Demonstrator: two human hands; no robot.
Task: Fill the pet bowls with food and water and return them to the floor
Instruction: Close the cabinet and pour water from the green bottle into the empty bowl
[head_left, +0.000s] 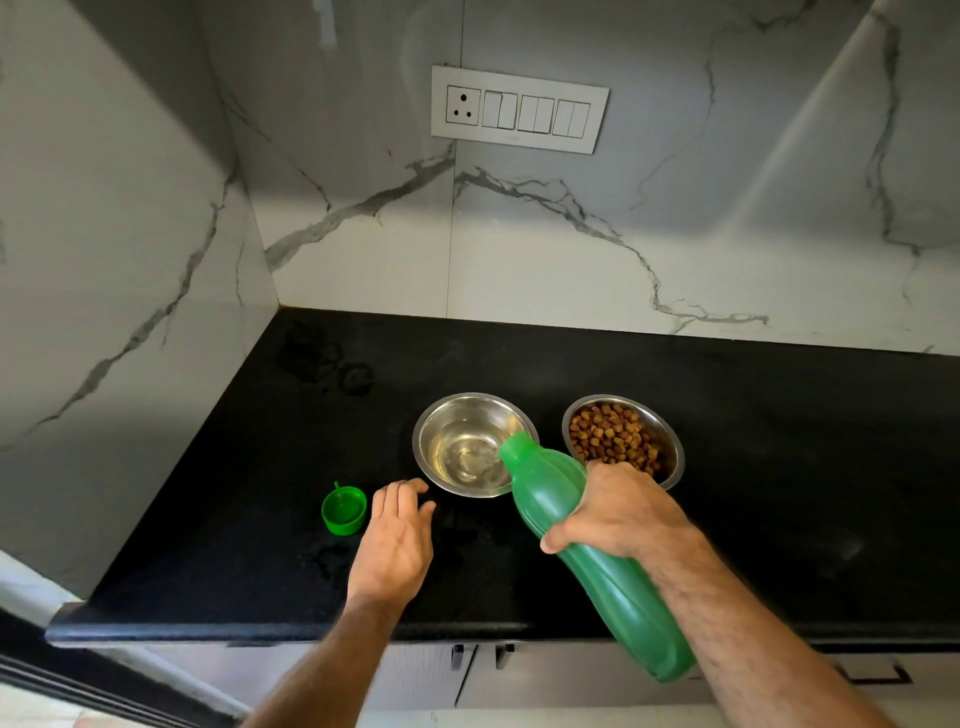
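**Water going in, food already served**

Now you are partway through the water step. Your right hand (618, 512) grips the green bottle (587, 551) round its middle, fingers wrapped about it, and tips it so the open neck hangs over the near rim of the steel water bowl (470, 444) at the centre of the frame. That bowl holds a shallow pool of clear water; I cannot make out a stream leaving the bottle, so whether it is pouring at this instant is unclear. By the look of it, the bowl could take more.

Just right of it, close beside but apart, the second steel bowl (623, 441) is already heaped with brown kibble, so the food half looks done.

Your left hand (397, 530) lies flat on the black bench (779, 467), fingers straight and relaxed, holding nothing, its fingertips close to the water bowl. The green cap (344, 509) sits open side up just left of that hand.

Still ahead, as I judge it: finish the pour, stand the bottle up and cap it, then carry both bowls down to the floor, which hardly shows in this view.
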